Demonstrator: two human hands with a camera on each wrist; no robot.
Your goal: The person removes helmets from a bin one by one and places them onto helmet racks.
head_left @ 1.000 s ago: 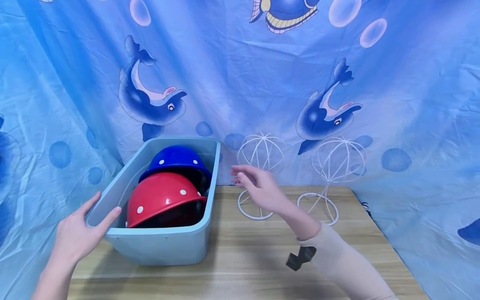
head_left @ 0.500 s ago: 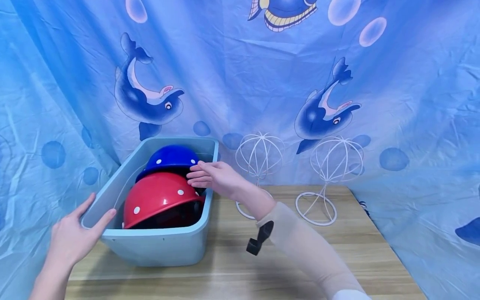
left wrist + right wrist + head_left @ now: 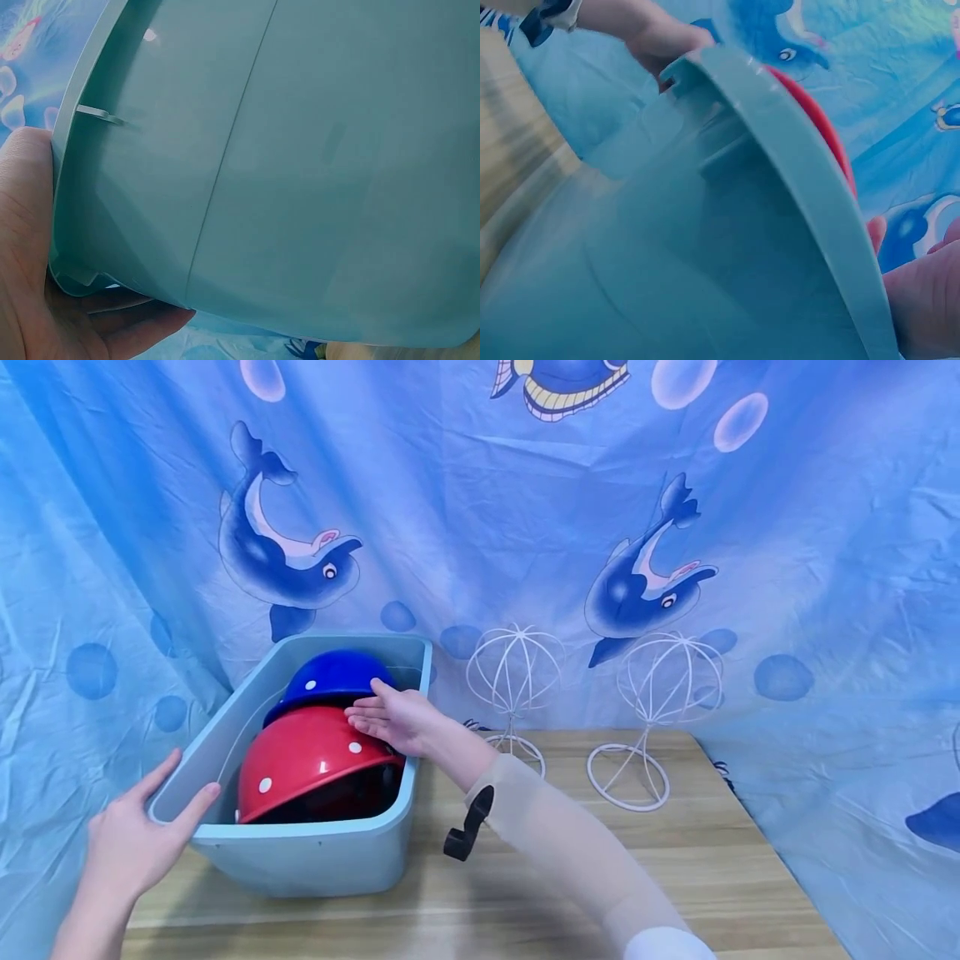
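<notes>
A light blue plastic bin [image 3: 300,868] stands on the left of the table. My left hand [image 3: 135,839] grips its near left corner, thumb over the rim and fingers on the outer side; the left wrist view shows the fingers [image 3: 142,330] bent beneath that corner. Inside lie a glossy red helmet [image 3: 300,756] with white dots, in front, and a blue helmet [image 3: 337,672] behind it. My right hand [image 3: 397,718] reaches over the bin's right rim with fingers outstretched, overlapping the edges of both helmets. In the right wrist view the rim hides most of the red helmet [image 3: 814,112].
Two white wire stands with ball-shaped tops, a nearer-to-bin stand [image 3: 513,672] and a right stand [image 3: 645,760], are on the wooden table [image 3: 720,860] to the right of the bin. A blue curtain [image 3: 480,527] with dolphin prints hangs behind and at the sides.
My right hand has swung left from in front of the wire stand to over the helmets in the bin. My left hand has kept its hold on the bin's corner.
</notes>
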